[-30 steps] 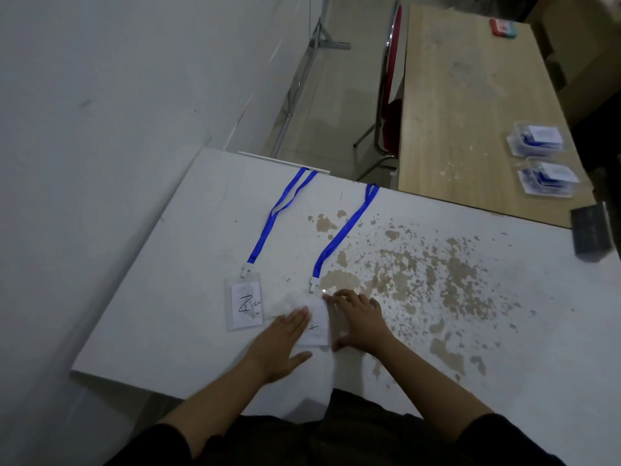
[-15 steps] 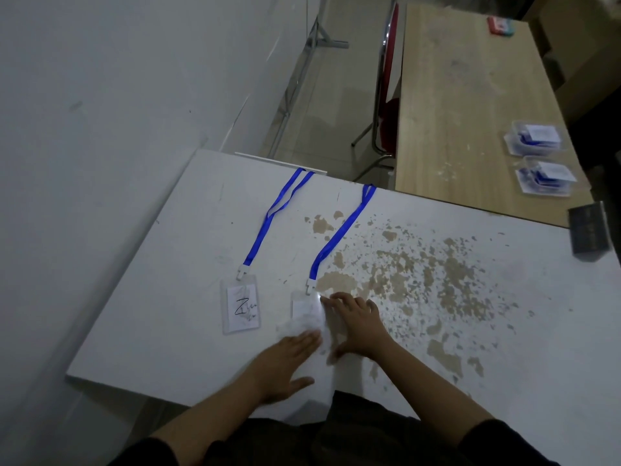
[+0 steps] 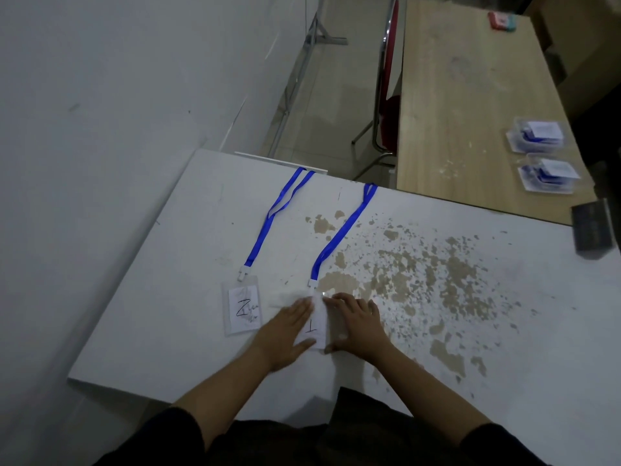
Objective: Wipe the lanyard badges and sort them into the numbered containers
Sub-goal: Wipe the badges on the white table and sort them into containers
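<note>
Two clear badge sleeves on blue lanyards lie on the white table (image 3: 161,297). The badge marked 2 (image 3: 242,309) lies untouched to the left. My left hand (image 3: 285,331) presses a white cloth (image 3: 288,296) flat on the left part and top of the badge marked 1 (image 3: 315,326). The right side of that same badge is pinned under my right hand (image 3: 357,326), which lies flat on it. Its blue lanyard (image 3: 339,233) runs straight away from me. Two clear containers (image 3: 537,136) (image 3: 547,174), each holding blue lanyards and a white card, stand on the wooden table at the far right.
The white table's paint is chipped in brown patches (image 3: 437,274) to the right of my hands. A dark box (image 3: 593,230) sits at the right edge. The wooden table (image 3: 453,112) adjoins at the back, with a red chair (image 3: 386,105) beside it. A wall is on the left.
My left hand has slid the cloth back toward me and then forward again over the badge marked 1, so the digit shows. My right hand has stayed on the badge.
</note>
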The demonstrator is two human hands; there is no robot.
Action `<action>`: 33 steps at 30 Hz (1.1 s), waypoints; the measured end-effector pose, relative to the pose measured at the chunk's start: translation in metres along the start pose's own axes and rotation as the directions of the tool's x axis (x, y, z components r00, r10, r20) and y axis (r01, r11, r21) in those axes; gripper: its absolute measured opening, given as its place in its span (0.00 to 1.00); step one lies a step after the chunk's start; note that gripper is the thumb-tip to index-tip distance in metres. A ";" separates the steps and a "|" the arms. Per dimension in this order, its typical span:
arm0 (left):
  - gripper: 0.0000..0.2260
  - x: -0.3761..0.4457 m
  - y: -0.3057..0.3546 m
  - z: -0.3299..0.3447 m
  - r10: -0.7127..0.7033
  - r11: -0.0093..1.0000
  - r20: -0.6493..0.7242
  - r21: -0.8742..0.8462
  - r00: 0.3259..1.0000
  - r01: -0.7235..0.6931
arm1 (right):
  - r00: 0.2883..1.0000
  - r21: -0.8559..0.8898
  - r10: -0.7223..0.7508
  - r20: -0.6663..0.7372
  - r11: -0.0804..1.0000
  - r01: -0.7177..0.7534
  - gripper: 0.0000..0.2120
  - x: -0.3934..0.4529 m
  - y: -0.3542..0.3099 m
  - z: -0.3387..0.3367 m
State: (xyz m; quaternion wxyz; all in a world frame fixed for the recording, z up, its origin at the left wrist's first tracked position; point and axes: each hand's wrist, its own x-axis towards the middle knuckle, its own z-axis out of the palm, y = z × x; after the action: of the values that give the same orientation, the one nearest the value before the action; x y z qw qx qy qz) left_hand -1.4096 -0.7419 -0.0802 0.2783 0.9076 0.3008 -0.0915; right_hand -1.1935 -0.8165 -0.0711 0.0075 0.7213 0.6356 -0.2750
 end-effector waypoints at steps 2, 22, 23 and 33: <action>0.33 -0.010 0.008 0.012 0.081 0.997 0.068 0.004 0.994 -0.082 | 1.000 0.016 0.008 -0.005 1.000 -0.008 0.52 -0.001 0.000 0.000; 0.33 -0.023 0.009 0.014 0.078 0.997 0.055 0.014 0.995 -0.079 | 1.000 0.027 0.024 0.011 0.999 -0.024 0.52 -0.003 -0.003 -0.003; 0.33 -0.027 0.008 0.019 0.107 0.994 0.089 0.022 0.990 -0.109 | 1.000 0.023 0.024 0.010 0.999 -0.024 0.52 -0.002 -0.004 -0.003; 0.35 -0.025 0.012 0.022 -0.055 0.998 -0.039 0.008 0.998 0.056 | 1.000 0.015 0.019 0.005 1.000 -0.019 0.52 -0.003 -0.003 -0.004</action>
State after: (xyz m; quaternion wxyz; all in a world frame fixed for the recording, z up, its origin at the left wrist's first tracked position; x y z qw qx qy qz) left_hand -1.4222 -0.7742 -0.0850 0.2658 0.9017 0.3309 -0.0828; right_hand -1.1951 -0.8169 -0.0653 0.0065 0.7266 0.6268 -0.2814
